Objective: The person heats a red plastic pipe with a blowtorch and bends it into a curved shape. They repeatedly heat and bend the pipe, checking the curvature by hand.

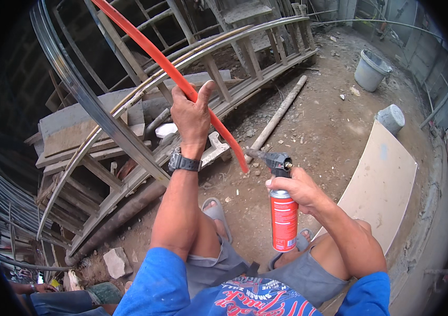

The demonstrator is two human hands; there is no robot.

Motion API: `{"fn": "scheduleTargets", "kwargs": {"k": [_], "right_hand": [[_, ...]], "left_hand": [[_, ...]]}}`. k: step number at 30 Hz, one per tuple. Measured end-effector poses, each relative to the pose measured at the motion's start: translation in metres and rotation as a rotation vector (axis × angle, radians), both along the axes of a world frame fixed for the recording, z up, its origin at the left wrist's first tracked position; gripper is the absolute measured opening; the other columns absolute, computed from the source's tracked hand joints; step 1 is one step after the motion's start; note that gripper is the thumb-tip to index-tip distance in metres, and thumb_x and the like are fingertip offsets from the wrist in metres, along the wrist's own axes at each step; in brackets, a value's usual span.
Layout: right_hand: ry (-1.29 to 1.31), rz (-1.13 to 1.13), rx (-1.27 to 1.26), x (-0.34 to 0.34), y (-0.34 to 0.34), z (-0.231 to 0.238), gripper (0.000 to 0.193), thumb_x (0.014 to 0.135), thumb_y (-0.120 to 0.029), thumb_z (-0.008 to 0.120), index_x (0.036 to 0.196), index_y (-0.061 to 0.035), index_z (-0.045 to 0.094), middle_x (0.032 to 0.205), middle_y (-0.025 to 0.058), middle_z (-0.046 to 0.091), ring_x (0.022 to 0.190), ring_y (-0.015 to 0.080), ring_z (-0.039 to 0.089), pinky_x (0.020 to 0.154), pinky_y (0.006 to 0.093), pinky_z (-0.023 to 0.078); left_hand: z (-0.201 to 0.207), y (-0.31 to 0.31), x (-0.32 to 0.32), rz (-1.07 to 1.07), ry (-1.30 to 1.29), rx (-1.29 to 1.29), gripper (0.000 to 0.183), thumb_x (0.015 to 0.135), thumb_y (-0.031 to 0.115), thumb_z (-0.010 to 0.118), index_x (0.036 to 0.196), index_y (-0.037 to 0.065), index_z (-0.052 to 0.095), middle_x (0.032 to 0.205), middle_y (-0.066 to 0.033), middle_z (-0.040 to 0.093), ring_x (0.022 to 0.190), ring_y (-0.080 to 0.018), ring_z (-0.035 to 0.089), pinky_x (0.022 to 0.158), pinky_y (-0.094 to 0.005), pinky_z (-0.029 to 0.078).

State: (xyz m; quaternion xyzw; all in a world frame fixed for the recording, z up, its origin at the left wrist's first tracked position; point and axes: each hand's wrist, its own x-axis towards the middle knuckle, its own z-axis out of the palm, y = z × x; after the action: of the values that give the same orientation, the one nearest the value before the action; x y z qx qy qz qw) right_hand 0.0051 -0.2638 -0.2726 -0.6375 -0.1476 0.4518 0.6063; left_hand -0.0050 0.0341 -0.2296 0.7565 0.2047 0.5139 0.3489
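Torch (276, 161) near the orange pipe (179, 79)
Our left hand (191, 118) clasps the pipe; our right hand (302, 190) grips the torch's red canister (284, 218).

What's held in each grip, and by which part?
Left grip: orange tube, partway along, above its lower end. Right grip: red canister, near its top, just below the torch head.

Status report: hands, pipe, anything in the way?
Left hand gripping orange pipe. Right hand holding torch. Nozzle beside pipe's lower end; nothing visible between them.
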Motion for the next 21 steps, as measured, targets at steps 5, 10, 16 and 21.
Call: {"fn": "scheduleTargets", "kwargs": {"k": [5, 10, 16, 21], "right_hand": [[-0.115, -0.009, 0.095, -0.007, -0.006, 0.008, 0.03, 0.083, -0.029, 0.081, 0.092, -0.0018, 0.071, 0.085, 0.0057, 0.067, 0.077, 0.0145, 0.062, 0.07, 0.0348, 0.05], [-0.139, 0.022, -0.019, 0.001, -0.013, 0.016, 0.034, 0.082, -0.03, 0.083, 0.095, -0.0011, 0.072, 0.086, 0.006, 0.068, 0.08, 0.0151, 0.063, 0.073, 0.0346, 0.051], [-0.009, -0.011, 0.101, 0.0, -0.019, 0.029, 0.037, 0.082, -0.028, 0.083, 0.097, 0.0027, 0.07, 0.088, 0.0082, 0.068, 0.08, 0.0162, 0.064, 0.073, 0.0368, 0.053], [-0.01, -0.034, -0.09, 0.009, -0.018, -0.004, 0.037, 0.085, -0.02, 0.081, 0.109, 0.0024, 0.063, 0.094, 0.0135, 0.072, 0.086, 0.0207, 0.072, 0.077, 0.038, 0.06]], "left_hand": [[0.001, -0.003, 0.0, -0.061, -0.059, -0.019, 0.053, 0.103, 0.054, 0.067, 0.11, 0.002, 0.063, 0.079, -0.0027, 0.064, 0.068, -0.01, 0.062, 0.062, -0.0277, 0.052], [-0.001, -0.006, 0.0, -0.189, -0.158, -0.06, 0.044, 0.108, 0.044, 0.063, 0.124, 0.003, 0.064, 0.084, -0.001, 0.067, 0.075, -0.0076, 0.061, 0.067, -0.0252, 0.051], [-0.007, -0.001, 0.01, -0.375, -0.267, -0.256, 0.032, 0.108, 0.032, 0.066, 0.126, 0.006, 0.064, 0.095, -0.0039, 0.074, 0.081, -0.0093, 0.065, 0.074, -0.0271, 0.055], [-0.002, -0.003, 0.005, -0.44, -0.203, -0.298, 0.027, 0.107, 0.029, 0.068, 0.12, 0.006, 0.064, 0.095, -0.0047, 0.074, 0.085, -0.0122, 0.07, 0.076, -0.0282, 0.058]]}}
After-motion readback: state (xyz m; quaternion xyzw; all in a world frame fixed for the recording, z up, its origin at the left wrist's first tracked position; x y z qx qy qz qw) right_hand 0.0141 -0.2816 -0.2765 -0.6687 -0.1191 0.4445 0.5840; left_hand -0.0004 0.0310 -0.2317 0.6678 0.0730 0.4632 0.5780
